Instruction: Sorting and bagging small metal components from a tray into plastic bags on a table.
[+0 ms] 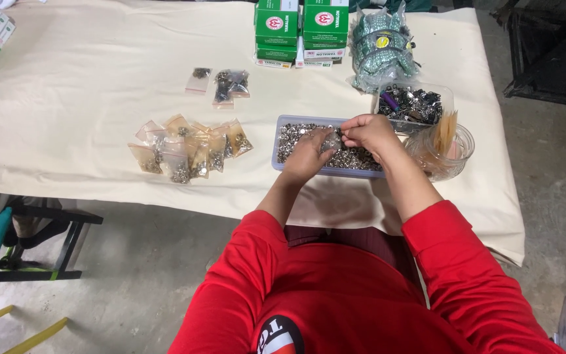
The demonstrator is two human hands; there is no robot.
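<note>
We keep the small clear bag [331, 141] pinched between left hand [309, 156] and right hand [369, 133], above the tray of metal bits [282, 152], with the filled bags [188, 152] at nine o'clock.

A small clear plastic bag [331, 141] of silvery metal bits sits right of the frame's centre. It is pinched between both hands, above a shallow tray [276, 143] of the same bits.

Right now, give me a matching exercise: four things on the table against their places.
Things:
1. green boxes
2. pile of filled small bags
3. clear round container
4. tray of small metal parts

Places:
A. under both hands
B. far edge of the table
C. left of the tray
D. right of the tray

Pairs: 1-B, 2-C, 3-D, 4-A. The left hand and right hand hold a small bag between them.
</note>
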